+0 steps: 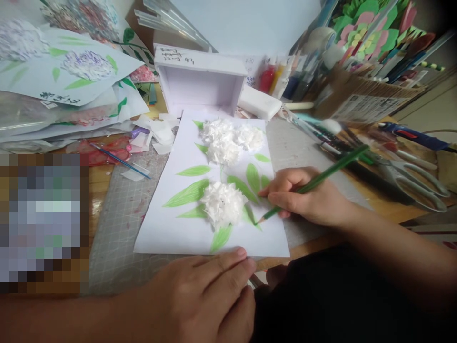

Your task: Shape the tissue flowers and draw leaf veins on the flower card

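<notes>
While in right grip (312,200), pencil (330,172) aslant

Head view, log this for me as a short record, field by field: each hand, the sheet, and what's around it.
Right hand: holding a green pencil, tip at a green leaf beside the nearer blossom
Left hand: fingers extended, at the near edge of the white sheet
Sheet decoration: green leaves; raised white blossoms, clustered at the far end, one nearer
Under sheet: grey gridded mat
Behind sheet: white box, open side facing the camera
Right of sheet: scissors
</notes>
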The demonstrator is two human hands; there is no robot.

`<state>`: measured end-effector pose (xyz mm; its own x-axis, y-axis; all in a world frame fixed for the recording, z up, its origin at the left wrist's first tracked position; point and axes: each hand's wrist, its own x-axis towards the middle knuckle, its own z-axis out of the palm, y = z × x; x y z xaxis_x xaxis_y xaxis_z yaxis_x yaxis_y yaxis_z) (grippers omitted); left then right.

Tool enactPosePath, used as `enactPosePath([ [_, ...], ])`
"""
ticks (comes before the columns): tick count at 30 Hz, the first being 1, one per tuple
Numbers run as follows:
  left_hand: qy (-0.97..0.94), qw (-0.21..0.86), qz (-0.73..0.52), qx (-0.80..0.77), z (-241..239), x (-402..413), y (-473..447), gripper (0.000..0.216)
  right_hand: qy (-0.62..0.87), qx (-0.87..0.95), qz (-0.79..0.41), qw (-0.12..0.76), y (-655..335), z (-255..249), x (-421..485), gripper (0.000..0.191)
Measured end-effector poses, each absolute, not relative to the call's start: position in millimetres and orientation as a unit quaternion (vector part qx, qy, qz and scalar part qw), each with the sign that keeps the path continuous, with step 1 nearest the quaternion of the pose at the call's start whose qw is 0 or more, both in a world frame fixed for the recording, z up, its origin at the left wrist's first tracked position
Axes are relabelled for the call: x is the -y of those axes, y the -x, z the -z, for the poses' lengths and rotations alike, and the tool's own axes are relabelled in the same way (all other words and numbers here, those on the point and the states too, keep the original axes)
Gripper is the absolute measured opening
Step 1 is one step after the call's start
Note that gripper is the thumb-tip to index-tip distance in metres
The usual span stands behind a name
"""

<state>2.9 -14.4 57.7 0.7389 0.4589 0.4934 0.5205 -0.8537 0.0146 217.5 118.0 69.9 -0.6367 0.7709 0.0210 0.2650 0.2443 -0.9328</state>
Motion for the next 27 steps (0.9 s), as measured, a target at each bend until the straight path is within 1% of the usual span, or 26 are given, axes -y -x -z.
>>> enactPosePath([
  [3,0.918,0.046,0.242,0.311,-54,16,-5,0.022,0.343,0.742,-0.522,0.242,-219,-71,-118,0.034],
  [6,0.922,0.057,0.261,0.281,-55,18,-5,0.025,0.346,0.742,-0.520,0.245,-220,-71,-118,0.034],
  [10,0.924,0.015,0.209,0.320,-60,19,-5,0.024,0.333,0.743,-0.527,0.242,-220,-72,-118,0.035],
  [15,0.923,0.070,0.257,0.276,-53,12,-3,0.024,0.325,0.744,-0.531,0.242,-220,-72,-117,0.036],
  [19,0.912,0.109,0.303,0.255,-38,7,-7,0.014,0.334,0.739,-0.530,0.249,-218,-69,-117,0.030],
  [21,0.890,0.128,0.346,0.268,-30,6,-9,0.015,0.334,0.738,-0.532,0.248,-216,-68,-117,0.027],
  [22,0.873,0.135,0.374,0.282,-27,6,-9,0.019,0.333,0.734,-0.538,0.248,-215,-67,-117,0.026],
  [24,0.875,0.138,0.370,0.279,-24,6,-7,0.023,0.329,0.721,-0.557,0.248,-214,-67,-117,0.026],
  [27,0.915,0.133,0.303,0.232,-29,3,-1,0.013,0.317,0.711,-0.575,0.251,-214,-67,-117,0.025],
])
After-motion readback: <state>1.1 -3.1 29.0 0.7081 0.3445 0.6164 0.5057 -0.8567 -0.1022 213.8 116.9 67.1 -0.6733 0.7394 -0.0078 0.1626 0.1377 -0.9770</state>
